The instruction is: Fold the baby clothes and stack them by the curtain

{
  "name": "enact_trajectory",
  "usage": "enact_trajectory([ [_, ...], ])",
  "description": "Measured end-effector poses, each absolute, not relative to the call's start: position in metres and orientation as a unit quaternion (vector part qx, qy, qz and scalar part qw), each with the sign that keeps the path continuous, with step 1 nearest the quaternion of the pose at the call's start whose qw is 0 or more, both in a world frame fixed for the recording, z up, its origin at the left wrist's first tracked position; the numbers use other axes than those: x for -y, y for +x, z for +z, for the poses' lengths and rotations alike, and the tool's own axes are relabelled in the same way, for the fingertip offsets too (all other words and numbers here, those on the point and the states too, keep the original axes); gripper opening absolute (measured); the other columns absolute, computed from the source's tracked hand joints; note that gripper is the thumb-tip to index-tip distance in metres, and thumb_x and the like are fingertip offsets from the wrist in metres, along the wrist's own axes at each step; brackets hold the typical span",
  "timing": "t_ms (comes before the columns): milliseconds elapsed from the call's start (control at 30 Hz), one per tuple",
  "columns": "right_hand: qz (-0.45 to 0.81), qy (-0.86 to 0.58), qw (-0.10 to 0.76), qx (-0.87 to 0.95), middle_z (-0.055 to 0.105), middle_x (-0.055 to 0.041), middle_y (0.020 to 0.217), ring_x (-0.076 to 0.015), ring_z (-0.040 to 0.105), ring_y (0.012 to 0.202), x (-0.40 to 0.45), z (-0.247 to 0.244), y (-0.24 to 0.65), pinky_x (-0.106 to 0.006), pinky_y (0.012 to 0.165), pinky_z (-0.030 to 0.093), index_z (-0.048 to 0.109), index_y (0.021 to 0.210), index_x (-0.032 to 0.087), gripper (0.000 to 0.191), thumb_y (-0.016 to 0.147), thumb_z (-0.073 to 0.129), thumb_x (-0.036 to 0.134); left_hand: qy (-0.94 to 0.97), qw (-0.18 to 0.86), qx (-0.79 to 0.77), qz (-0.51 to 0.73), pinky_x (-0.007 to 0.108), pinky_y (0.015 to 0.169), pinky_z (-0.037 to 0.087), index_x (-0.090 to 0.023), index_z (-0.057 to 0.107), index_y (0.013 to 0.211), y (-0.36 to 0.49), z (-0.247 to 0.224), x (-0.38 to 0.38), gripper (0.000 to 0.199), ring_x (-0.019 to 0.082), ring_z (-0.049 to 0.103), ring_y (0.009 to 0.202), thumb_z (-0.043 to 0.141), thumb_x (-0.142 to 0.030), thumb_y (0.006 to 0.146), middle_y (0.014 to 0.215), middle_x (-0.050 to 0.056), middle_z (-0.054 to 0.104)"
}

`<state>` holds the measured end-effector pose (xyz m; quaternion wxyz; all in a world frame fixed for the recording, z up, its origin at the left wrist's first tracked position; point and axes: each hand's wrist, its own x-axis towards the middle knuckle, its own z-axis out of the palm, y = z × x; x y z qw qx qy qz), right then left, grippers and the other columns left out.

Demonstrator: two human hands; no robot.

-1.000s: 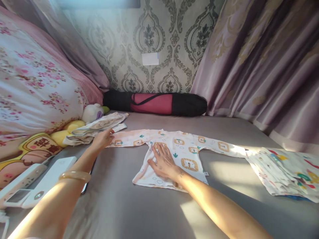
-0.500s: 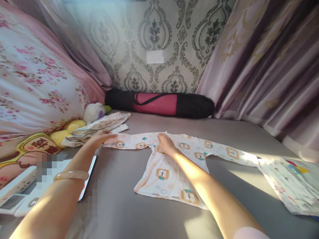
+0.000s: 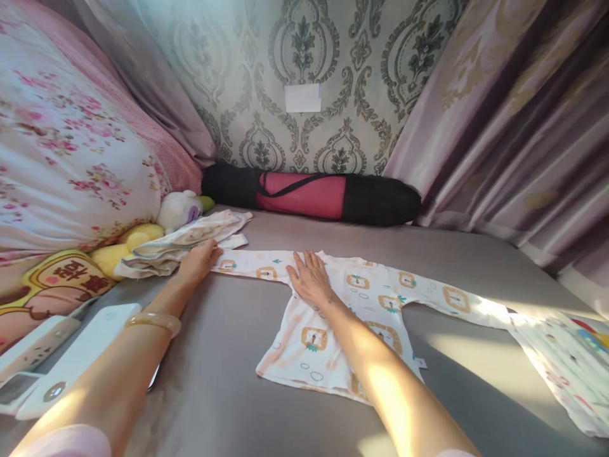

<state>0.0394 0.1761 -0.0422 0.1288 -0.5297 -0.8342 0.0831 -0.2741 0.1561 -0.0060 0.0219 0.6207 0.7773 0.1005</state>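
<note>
A small white long-sleeved shirt [image 3: 292,324] with orange lion prints lies spread on the grey sheet, both sleeves stretched out sideways. My left hand [image 3: 202,257] is closed on the cuff of the sleeve at the left, and a bangle circles that wrist. Flat on the shirt near its left shoulder rests my right hand [image 3: 311,278], fingers spread. My right forearm covers part of the shirt's body and lower hem. A small tag sticks out at the shirt's right side.
Crumpled light clothes [image 3: 185,244] lie beyond my left hand, beside plush toys [image 3: 178,211]. A white device [image 3: 90,349] and a power strip [image 3: 38,343] sit at the left. Folded clothing [image 3: 561,362] touches the right cuff. A black and red long bag [image 3: 304,193] lies along the wall.
My right hand has opened from a bent grasp to lie flat with fingers spread. My left hand still holds the cuff, now with its fingers closed tighter. The view has shifted slightly.
</note>
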Motion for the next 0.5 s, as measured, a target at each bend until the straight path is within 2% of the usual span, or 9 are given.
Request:
enact_trajectory([
  [100,0.079,-0.531,0.122,0.834,0.031,-0.0148,0.157,-0.0303,0.022,0.146,-0.175,-0.04,0.039,-0.045,0.116,0.014,0.035,0.152,0.02,0.059,0.101,0.028,0.05,0.62,-0.022,-0.782,0.061,0.034,0.08,0.047,-0.013,0.051,0.114,-0.273,-0.011,-0.152,0.035,0.029,0.062,0.106,0.036,-0.041,0.098,0.119,0.017,0.063],
  [200,0.074,-0.535,0.119,0.833,0.032,-0.0143,0.157,-0.0306,0.022,0.146,-0.175,-0.039,0.038,-0.045,0.116,0.015,0.037,0.151,0.021,0.059,0.101,0.029,0.05,0.597,-0.036,-0.801,0.025,0.038,0.077,0.049,-0.011,0.053,0.115,-0.268,-0.008,-0.151,0.037,0.033,0.064,0.102,0.035,-0.039,0.098,0.118,0.021,0.063],
  [267,0.069,-0.536,0.121,0.833,0.033,-0.0137,0.156,-0.0303,0.023,0.145,-0.175,-0.04,0.038,-0.045,0.116,0.015,0.037,0.151,0.021,0.059,0.101,0.029,0.05,0.57,-0.06,-0.82,0.002,0.043,0.076,0.049,-0.006,0.055,0.114,-0.258,-0.002,-0.153,0.037,0.038,0.063,0.1,0.041,-0.035,0.095,0.115,0.026,0.062],
  [333,0.062,-0.535,0.124,0.833,0.033,-0.0136,0.156,-0.0299,0.024,0.145,-0.175,-0.041,0.038,-0.044,0.116,0.015,0.038,0.15,0.02,0.058,0.101,0.029,0.05,0.567,-0.098,-0.818,0.001,0.049,0.082,0.047,-0.002,0.057,0.112,-0.239,0.003,-0.156,0.033,0.042,0.059,0.107,0.042,-0.025,0.093,0.116,0.03,0.059],
  [400,0.053,-0.535,0.128,0.834,0.034,-0.0137,0.156,-0.0295,0.025,0.145,-0.175,-0.042,0.037,-0.044,0.116,0.015,0.038,0.15,0.02,0.057,0.101,0.029,0.048,0.602,-0.116,-0.79,0.017,0.05,0.092,0.043,-0.005,0.059,0.113,-0.209,0.002,-0.161,0.031,0.039,0.055,0.114,0.038,-0.015,0.092,0.119,0.027,0.059],
  [467,0.045,-0.538,0.129,0.832,0.034,-0.0134,0.156,-0.0287,0.025,0.145,-0.176,-0.043,0.037,-0.043,0.116,0.015,0.038,0.15,0.021,0.054,0.102,0.029,0.044,0.662,-0.088,-0.744,0.033,0.04,0.096,0.043,-0.014,0.061,0.113,-0.171,-0.007,-0.165,0.032,0.028,0.059,0.112,0.036,-0.013,0.093,0.117,0.016,0.064],
  [500,0.043,-0.54,0.128,0.831,0.034,-0.0131,0.156,-0.0283,0.024,0.145,-0.176,-0.043,0.036,-0.043,0.116,0.014,0.038,0.151,0.021,0.053,0.102,0.029,0.04,0.718,-0.048,-0.69,0.076,0.038,0.099,0.043,-0.015,0.059,0.119,-0.152,-0.014,-0.167,0.033,0.025,0.058,0.115,0.038,-0.014,0.094,0.119,0.015,0.064],
])
